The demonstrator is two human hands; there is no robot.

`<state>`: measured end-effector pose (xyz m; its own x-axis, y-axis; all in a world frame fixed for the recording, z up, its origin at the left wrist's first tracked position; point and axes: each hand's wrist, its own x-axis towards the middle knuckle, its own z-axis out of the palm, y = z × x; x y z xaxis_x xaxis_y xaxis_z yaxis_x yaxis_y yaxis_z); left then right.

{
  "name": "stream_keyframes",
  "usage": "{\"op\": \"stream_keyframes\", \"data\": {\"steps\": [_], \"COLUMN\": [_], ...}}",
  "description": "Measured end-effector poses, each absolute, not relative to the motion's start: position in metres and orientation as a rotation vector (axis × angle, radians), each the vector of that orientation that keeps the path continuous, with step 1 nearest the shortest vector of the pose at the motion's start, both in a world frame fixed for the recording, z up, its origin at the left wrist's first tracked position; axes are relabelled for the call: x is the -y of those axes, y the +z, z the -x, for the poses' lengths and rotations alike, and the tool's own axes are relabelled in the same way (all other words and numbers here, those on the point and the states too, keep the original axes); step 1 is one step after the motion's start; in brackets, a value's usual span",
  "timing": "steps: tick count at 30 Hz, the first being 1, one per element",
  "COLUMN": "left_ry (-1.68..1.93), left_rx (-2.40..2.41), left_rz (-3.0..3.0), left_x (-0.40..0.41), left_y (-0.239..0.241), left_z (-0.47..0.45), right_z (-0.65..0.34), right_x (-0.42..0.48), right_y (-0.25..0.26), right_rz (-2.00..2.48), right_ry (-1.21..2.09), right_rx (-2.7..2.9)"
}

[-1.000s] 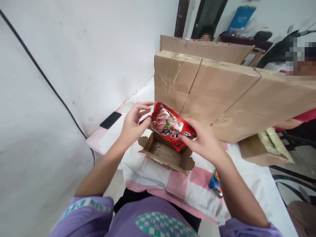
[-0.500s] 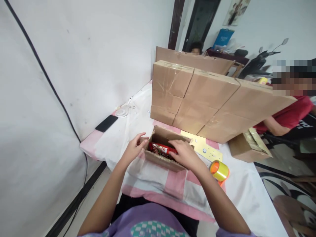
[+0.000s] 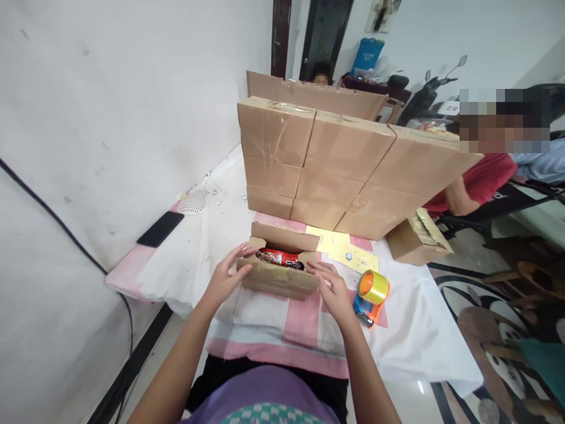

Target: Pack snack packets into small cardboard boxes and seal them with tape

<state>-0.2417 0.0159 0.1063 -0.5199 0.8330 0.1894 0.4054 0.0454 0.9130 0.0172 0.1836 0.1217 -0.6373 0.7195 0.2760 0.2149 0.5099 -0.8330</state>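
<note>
A small open cardboard box [image 3: 277, 280] sits on the pink-and-white cloth in front of me. A red snack packet [image 3: 279, 258] lies inside it. My left hand [image 3: 227, 278] rests against the box's left end, fingers spread over the flap. My right hand [image 3: 332, 287] touches the box's right end, fingers apart, holding nothing. The near flap is folding up between my hands.
A wall of taped cardboard boxes [image 3: 335, 168] stands behind. A tape dispenser [image 3: 371, 293] lies right of my right hand, a yellow sheet [image 3: 344, 252] beyond it. A black phone [image 3: 159, 228] lies at left. Another box [image 3: 417, 238] sits at right. A person in red [image 3: 479, 179] sits behind the boxes.
The red packet went from my hands down into the small box. Both hands let go and moved to the box's ends, and the flaps are coming up.
</note>
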Motion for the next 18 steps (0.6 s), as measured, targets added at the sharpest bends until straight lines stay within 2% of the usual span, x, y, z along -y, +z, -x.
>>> {"op": "stream_keyframes", "data": {"steps": [2, 6, 9, 13, 16, 18], "left_ry": [1.543, 1.378, 1.154, 0.732, 0.532, 0.443], "left_rx": [-2.096, -2.350, -2.481, -2.421, -2.443, -2.477], "left_rz": [-1.191, -1.348, -1.629, -1.980, -2.018, -2.012], "left_x": [-0.024, -0.027, -0.025, -0.031, -0.040, -0.045], "left_y": [0.100, 0.095, 0.107, 0.121, 0.114, 0.103], "left_z": [0.239, 0.240, 0.240, 0.229, 0.221, 0.220], "right_z": [-0.011, 0.002, 0.005, -0.007, -0.034, -0.065], "right_x": [-0.190, -0.204, -0.206, -0.196, -0.192, -0.196], "right_y": [0.119, 0.121, 0.121, 0.120, 0.119, 0.116], "right_rz": [0.852, 0.873, 0.731, 0.659, 0.733, 0.882], "right_ry": [1.037, 1.156, 1.131, 1.047, 0.961, 0.775], "right_rx": [1.919, 1.770, 1.923, 2.081, 2.052, 1.939]}}
